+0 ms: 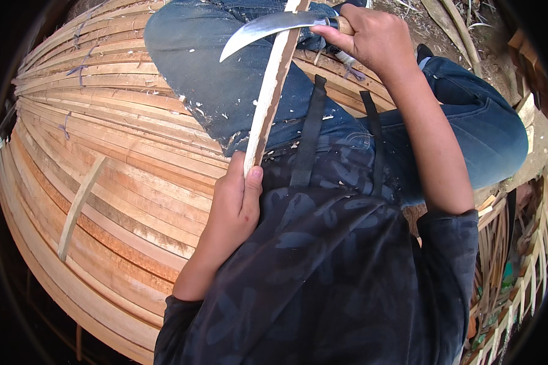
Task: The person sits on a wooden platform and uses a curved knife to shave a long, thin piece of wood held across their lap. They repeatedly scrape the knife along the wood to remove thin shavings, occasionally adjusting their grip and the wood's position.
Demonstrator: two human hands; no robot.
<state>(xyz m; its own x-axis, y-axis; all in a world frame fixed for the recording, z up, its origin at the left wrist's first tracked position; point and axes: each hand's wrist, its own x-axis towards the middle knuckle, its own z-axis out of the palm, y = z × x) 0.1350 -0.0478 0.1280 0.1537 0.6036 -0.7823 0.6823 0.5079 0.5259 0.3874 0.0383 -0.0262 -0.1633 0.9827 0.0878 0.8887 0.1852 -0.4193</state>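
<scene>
My left hand (236, 193) is closed round the near end of a long strip of wood (265, 109), pale on one face and brown along its edge. The strip slants up and away across my thigh, and its far end runs out of the picture. My right hand (374, 38) grips the wooden handle of a curved knife (265, 31). Its bright, hooked blade lies across the upper part of the strip, with the tip pointing left. Whether the edge bites into the wood I cannot tell.
Long wooden slats (134, 182) lie bundled on my left, some tied with purplish string. A short loose stick (79, 207) rests across them. Shavings dot my jeans (195, 61). Two black straps (310, 134) hang over my lap. A slatted wooden piece (523, 304) stands at right.
</scene>
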